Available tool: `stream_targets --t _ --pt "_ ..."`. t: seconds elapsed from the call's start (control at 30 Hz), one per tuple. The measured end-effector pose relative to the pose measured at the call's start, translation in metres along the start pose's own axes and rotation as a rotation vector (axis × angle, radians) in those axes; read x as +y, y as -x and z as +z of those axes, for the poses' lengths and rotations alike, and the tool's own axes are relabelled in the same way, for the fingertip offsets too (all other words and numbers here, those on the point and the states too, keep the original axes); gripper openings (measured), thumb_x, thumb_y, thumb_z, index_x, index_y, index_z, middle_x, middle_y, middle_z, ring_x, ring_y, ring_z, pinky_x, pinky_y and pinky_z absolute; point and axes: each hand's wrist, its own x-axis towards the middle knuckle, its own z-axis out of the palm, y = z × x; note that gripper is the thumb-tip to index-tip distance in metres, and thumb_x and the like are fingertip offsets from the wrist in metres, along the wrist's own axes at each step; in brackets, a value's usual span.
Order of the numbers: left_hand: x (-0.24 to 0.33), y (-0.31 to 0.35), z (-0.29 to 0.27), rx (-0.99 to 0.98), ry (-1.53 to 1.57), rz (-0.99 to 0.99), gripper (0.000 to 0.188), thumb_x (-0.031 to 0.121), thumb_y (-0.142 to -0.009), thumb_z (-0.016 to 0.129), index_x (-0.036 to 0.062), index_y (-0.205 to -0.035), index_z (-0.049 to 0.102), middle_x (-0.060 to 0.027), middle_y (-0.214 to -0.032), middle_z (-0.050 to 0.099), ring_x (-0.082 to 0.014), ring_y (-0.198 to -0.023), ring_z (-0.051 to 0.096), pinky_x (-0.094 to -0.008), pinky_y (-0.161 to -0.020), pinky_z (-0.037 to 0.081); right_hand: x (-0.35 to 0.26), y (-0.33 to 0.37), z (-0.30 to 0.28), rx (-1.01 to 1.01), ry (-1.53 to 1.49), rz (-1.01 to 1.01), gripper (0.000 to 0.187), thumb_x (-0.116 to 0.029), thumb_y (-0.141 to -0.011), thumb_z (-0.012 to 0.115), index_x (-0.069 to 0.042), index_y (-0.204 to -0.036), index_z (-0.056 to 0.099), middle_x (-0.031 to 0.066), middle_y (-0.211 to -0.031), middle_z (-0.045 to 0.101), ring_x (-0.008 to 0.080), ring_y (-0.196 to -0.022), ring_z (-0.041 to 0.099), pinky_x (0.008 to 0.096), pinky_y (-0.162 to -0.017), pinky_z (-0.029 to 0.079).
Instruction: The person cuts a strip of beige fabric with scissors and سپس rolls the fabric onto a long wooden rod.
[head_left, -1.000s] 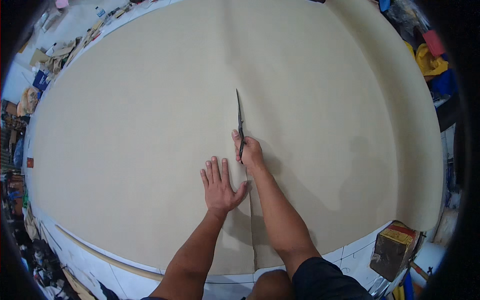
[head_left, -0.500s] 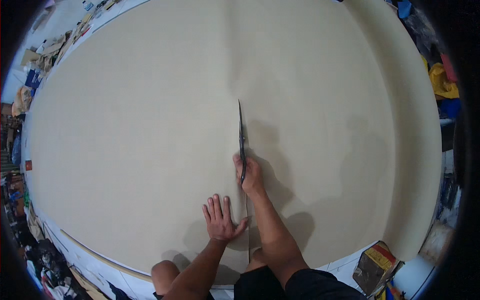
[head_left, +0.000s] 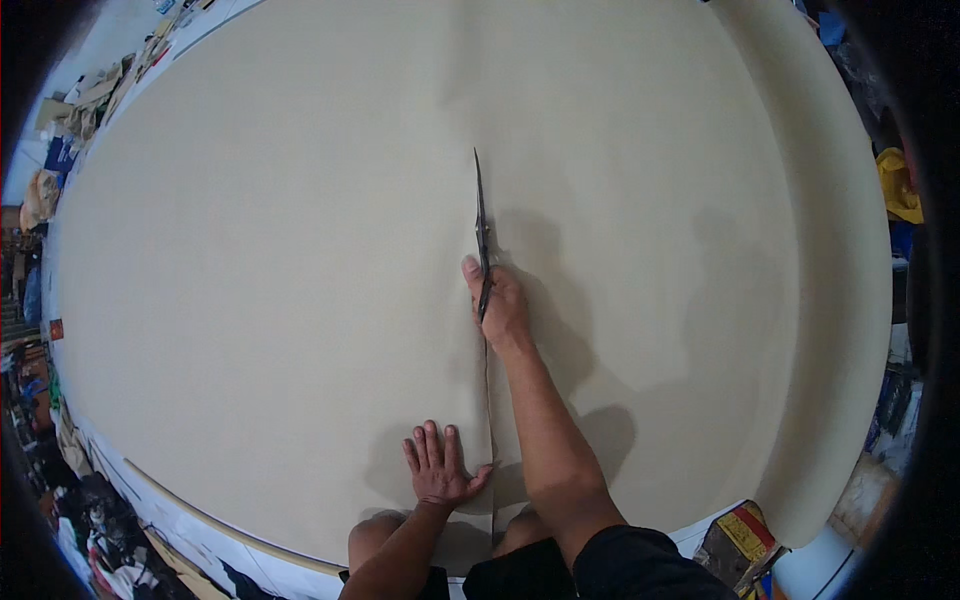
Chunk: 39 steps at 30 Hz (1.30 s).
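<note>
A wide beige sheet, paper or cloth by its look, covers most of the floor before me. My right hand is closed round the handles of dark scissors, whose blades point away from me along the middle of the sheet. Behind that hand a cut line runs back toward my knees. Just left of the cut, my left hand lies flat with fingers spread, pressing on the sheet; its thumb touches the cut edge.
Along the right side the sheet curls into a thick roll. Near its close end stands a worn box with red and yellow markings. Piled clutter lines the left edge, and a yellow bag lies beyond the roll.
My right hand and the scissors have moved forward, away from me, and the cut behind them is longer. My left hand remains flat on the sheet, a little lower in view.
</note>
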Motion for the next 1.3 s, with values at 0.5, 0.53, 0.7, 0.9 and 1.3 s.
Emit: stream_targets --t 0.5,0.53,0.7,0.9,1.3 --pt "-0.003 0.002 0.003 -0.029 -0.016 -0.011 0.101 0.070 -0.082 0.050 -0.0002 -0.149 0.022 -0.0342 -0.152 0.014 -0.0487 -0.143 0.010 -0.0666 -0.110 0.007 -0.051 -0.085 0.010 0.027 0.061 -0.110 0.054 -0.059 -0.085 0.064 -0.014 -0.064 0.045 -0.0037 -0.052 0.042 0.0080 -0.044 0.043 0.0256 -0.042 0.035" --pt "0.001 -0.001 0.005 -0.015 -0.008 0.001 0.101 0.069 -0.082 0.050 -0.0008 -0.149 0.022 -0.0344 -0.152 0.015 -0.0489 -0.143 0.010 -0.0667 -0.110 0.007 -0.039 -0.091 0.005 0.121 0.172 -0.242 0.055 -0.061 -0.085 0.063 -0.014 -0.064 0.045 -0.0033 -0.052 0.042 0.0078 -0.045 0.043 0.0257 -0.044 0.035" --pt "-0.009 0.004 0.000 -0.078 -0.022 -0.027 0.098 0.069 -0.083 0.049 -0.0027 -0.147 0.026 -0.0358 -0.150 0.020 -0.0497 -0.142 0.013 -0.0674 -0.109 0.007 -0.060 -0.089 0.019 0.101 0.170 -0.170 0.058 -0.064 -0.083 0.062 -0.012 -0.063 0.046 -0.0020 -0.052 0.042 0.0104 -0.045 0.044 0.0288 -0.044 0.035" --pt "-0.001 0.001 0.003 -0.018 -0.018 0.027 0.099 0.069 -0.082 0.050 -0.0040 -0.146 0.027 -0.0380 -0.147 0.023 -0.0522 -0.141 0.016 -0.0691 -0.108 0.010 -0.114 -0.160 0.025 0.151 0.183 -0.205 0.059 -0.061 -0.084 0.063 -0.010 -0.059 0.047 -0.0011 -0.051 0.041 0.0128 -0.045 0.044 0.0313 -0.042 0.035" --pt "-0.039 -0.203 -0.066 0.319 0.457 -0.211 0.061 0.026 -0.079 0.068 0.0012 -0.131 0.049 -0.0284 -0.131 0.042 -0.0458 -0.121 0.037 -0.0570 -0.103 0.025 -0.110 -0.153 0.012 0.085 0.137 -0.172 0.052 -0.055 -0.087 0.064 -0.010 -0.065 0.048 -0.0005 -0.054 0.046 0.0113 -0.043 0.046 0.0276 -0.041 0.037"
